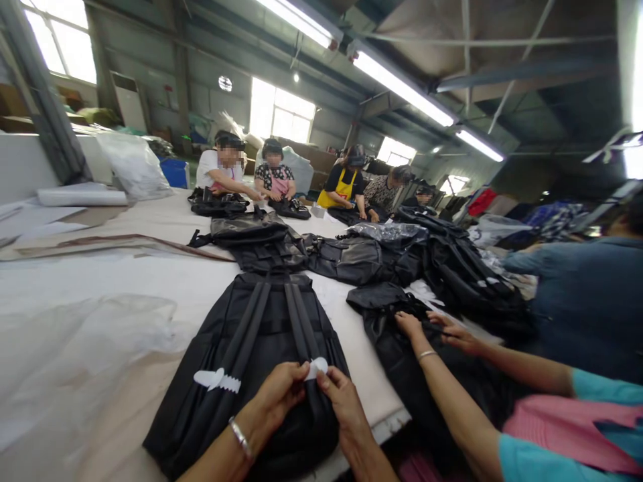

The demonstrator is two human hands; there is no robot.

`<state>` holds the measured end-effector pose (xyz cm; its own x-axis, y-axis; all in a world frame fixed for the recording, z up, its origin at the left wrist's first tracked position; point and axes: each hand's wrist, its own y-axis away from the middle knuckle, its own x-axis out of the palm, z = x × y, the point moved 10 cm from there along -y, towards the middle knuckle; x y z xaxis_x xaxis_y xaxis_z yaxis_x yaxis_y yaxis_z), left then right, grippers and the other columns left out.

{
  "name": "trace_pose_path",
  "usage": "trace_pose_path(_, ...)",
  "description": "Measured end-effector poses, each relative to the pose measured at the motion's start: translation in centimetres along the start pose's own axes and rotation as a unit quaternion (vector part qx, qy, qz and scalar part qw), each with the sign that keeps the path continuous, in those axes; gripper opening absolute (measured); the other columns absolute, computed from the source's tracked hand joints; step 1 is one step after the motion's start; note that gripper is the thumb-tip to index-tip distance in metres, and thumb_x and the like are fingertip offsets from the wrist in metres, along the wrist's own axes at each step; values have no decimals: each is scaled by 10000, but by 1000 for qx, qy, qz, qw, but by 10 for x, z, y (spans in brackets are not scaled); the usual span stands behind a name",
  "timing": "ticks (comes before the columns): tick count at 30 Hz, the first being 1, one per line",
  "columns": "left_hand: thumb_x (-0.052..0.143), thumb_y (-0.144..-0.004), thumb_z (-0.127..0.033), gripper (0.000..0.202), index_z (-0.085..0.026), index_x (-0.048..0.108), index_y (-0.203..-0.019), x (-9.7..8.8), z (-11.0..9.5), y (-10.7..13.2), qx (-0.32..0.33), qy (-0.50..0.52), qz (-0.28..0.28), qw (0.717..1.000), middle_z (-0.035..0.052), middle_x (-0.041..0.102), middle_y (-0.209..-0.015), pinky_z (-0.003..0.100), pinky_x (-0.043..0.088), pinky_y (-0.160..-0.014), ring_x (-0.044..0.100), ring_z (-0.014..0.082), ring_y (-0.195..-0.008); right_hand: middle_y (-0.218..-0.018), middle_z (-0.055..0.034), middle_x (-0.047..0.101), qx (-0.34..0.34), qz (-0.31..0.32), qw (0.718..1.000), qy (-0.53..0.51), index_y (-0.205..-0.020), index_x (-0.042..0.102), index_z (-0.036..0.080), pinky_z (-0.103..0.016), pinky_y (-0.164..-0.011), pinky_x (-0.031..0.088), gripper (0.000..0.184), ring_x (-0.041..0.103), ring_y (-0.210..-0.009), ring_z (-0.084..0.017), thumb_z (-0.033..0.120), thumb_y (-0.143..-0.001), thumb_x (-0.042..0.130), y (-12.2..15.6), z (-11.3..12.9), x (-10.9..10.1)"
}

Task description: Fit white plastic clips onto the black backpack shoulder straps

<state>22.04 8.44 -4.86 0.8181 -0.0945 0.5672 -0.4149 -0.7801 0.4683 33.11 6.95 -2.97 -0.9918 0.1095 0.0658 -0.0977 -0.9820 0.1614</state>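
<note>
A black backpack (236, 341) lies on the table in front of me with its shoulder straps facing up. My left hand (281, 395), a silver bangle on its wrist, pinches the left side of a white tag (315, 368) at the right strap (306, 321). On the tag's other side, my right hand (345, 402) is closed with thumb and fingers at its lower edge. Around the left strap (246, 321) sits another white strip (217, 380) with one wavy-edged end. Whether the right tag is fastened cannot be made out.
At my right, a co-worker's hands (426, 331) handle another black backpack (384, 335). More black bags (346, 258) lie across the white table (191, 281). Clear plastic sheeting (100, 361) lies at left. Several people work along the far side.
</note>
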Motion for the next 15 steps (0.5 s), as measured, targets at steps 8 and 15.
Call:
trace_pose_path(8,744,-596,-564,495,-118,600,-757,0,-3,5,63,-77,-20,995,28,589,-666,242,376,-570,543,146,-628,-970,-91,692,-37,3,982,188,-1023,646,141,-320,-794,479,446,632,-909,-238,524,-802,584,12,21,-16)
trace_pose_path(15,716,-618,-498,572,-112,619,-1028,-7,-8,17,162,-142,-56,975,150,654,-1094,330,481,-757,594,288,-1009,-1390,-117,490,-224,-164,868,411,-1371,440,197,-421,-1050,390,496,467,-1272,-262,436,-938,405,53,108,-17)
